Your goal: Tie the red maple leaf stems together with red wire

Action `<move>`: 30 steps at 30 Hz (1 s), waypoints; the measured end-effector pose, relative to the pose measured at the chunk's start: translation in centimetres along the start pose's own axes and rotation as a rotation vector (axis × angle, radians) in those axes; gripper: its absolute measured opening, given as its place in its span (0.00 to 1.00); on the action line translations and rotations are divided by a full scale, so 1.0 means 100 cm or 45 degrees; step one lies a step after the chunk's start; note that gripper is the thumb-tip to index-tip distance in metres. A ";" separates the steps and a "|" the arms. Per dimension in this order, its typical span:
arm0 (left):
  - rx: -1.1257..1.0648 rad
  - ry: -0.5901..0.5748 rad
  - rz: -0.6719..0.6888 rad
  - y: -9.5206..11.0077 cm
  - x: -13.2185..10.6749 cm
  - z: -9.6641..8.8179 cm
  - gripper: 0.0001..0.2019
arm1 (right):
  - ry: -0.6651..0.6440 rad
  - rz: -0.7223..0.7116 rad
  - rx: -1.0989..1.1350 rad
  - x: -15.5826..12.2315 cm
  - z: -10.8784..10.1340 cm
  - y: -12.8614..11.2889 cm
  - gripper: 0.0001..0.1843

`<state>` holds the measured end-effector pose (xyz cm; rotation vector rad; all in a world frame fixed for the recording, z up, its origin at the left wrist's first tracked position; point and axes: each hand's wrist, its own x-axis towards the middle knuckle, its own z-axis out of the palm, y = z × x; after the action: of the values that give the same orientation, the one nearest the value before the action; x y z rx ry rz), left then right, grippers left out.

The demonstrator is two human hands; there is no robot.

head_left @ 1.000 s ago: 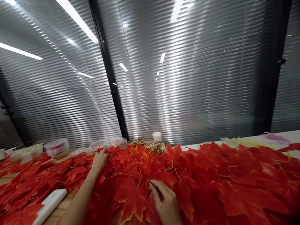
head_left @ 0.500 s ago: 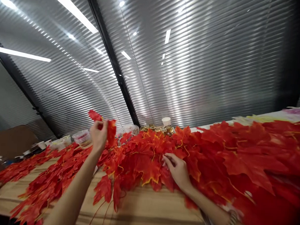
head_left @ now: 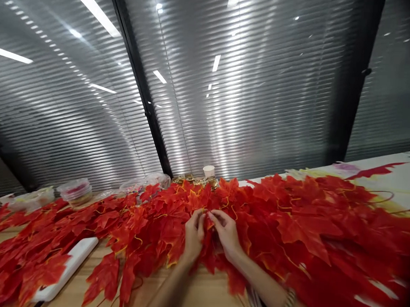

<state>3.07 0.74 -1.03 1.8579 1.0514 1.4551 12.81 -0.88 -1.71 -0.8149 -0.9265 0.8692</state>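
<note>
A thick heap of red artificial maple leaves (head_left: 307, 226) with yellow-orange edges and thin yellow stems spreads across the table. In the middle of it, my left hand (head_left: 194, 232) and my right hand (head_left: 226, 231) meet almost fingertip to fingertip. Both pinch at a small red maple leaf (head_left: 208, 223) between them; my fingers partly hide it, so the exact grip is unclear. Leaves lie under and around both hands. A striped band (head_left: 287, 303) circles my right wrist.
Behind the leaves stand a white paper cup (head_left: 208, 171), gold wrappers (head_left: 187, 177) and clear plastic tubs (head_left: 74, 191). A white slab-like object (head_left: 74, 261) lies at the left on the wooden tabletop (head_left: 151, 287). A ribbed translucent wall (head_left: 262, 92) rises behind.
My left hand has come down and right, bringing its raised red leaf beside my right hand. My right hand stays pinched at the heap. The view has shifted right.
</note>
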 end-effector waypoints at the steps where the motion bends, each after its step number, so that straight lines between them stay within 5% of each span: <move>1: 0.009 -0.024 0.015 -0.001 -0.002 -0.001 0.10 | 0.004 -0.028 -0.028 0.000 0.000 -0.001 0.11; 18: -0.184 -0.101 -0.070 0.009 -0.007 -0.003 0.13 | -0.061 -0.365 -0.405 0.003 -0.009 -0.013 0.10; 23: -0.117 0.008 -0.105 0.003 -0.004 -0.006 0.14 | -0.074 -0.392 -0.461 0.004 -0.011 -0.015 0.11; 30: -0.034 -0.019 -0.031 -0.001 -0.004 -0.008 0.12 | -0.141 -0.379 -0.535 0.005 -0.013 -0.013 0.13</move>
<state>2.28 0.41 -1.12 1.8288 1.0393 1.4327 14.48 -1.24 -0.88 -0.9605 -1.3170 0.4672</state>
